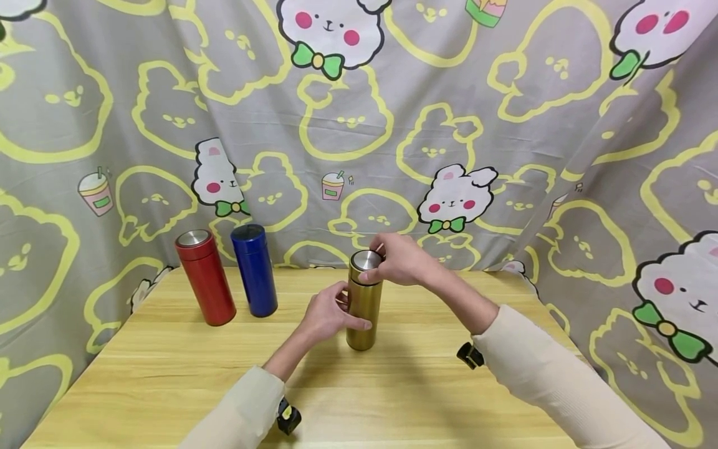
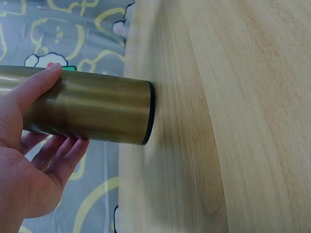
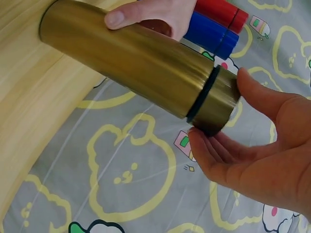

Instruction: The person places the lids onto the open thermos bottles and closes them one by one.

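Observation:
A gold thermos flask (image 1: 367, 302) stands upright on the wooden table in the head view. My left hand (image 1: 327, 315) grips the middle of its body, thumb across the near side; in the left wrist view the flask's dark-rimmed base (image 2: 150, 114) is close to the tabletop. Around the gold lid (image 3: 216, 104) with its silver top, the thumb and fingers of my right hand (image 1: 402, 259) hold from opposite sides. A dark ring (image 3: 201, 94) shows between lid and body in the right wrist view.
To the left, a red thermos flask (image 1: 209, 284) and a blue one (image 1: 255, 277) stand side by side, both lidded. The wooden table (image 1: 168, 386) ends at a patterned curtain (image 1: 359, 181) hanging behind it and along the sides.

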Tool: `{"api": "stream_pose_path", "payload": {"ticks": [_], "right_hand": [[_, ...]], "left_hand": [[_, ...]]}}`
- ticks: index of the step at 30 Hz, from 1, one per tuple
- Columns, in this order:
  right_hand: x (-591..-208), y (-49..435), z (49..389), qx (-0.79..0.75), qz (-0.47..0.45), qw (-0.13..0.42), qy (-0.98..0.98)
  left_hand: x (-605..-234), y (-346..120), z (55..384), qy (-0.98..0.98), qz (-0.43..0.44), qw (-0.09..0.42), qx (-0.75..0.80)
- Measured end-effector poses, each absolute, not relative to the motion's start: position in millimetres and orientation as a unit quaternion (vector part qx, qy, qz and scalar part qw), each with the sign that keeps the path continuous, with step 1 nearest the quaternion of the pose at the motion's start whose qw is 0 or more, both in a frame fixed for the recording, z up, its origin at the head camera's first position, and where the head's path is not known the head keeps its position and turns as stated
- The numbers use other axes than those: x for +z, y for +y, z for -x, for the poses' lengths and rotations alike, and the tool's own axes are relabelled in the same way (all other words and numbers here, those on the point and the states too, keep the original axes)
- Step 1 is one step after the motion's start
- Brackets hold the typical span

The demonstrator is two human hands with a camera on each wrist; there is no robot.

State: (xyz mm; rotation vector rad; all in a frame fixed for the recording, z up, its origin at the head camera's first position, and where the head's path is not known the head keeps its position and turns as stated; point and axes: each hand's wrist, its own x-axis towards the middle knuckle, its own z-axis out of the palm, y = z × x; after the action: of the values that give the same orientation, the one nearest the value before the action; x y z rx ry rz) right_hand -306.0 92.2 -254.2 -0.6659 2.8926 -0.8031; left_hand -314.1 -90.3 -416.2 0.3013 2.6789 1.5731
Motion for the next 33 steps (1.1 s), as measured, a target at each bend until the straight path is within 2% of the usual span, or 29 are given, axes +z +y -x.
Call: {"api": "stream_pose_path", "payload": {"ticks": [7,13,23,33], "right_hand": [[-261.2,90.9,304.9,-0.262,0.181,-0.004,0.948],[-263.3,91.2,305.4,-0.256,0.179,-0.004,0.95],[-243.9,90.8,306.7,-0.245,0.184,0.068,0.949],[-241.8,90.0,306.2,-0.252,0.237,0.096,0.933]], "left_hand": [[-416.2,-90.0,315.5,0.857,-0.096,0.01,0.507],[-416.9,-89.4,315.5,0.859,-0.093,0.009,0.504],[-416.9,-90.7,316.1,0.856,-0.098,0.009,0.507],[-417.7,-92.1,316.3,0.855,-0.098,0.01,0.509]]}}
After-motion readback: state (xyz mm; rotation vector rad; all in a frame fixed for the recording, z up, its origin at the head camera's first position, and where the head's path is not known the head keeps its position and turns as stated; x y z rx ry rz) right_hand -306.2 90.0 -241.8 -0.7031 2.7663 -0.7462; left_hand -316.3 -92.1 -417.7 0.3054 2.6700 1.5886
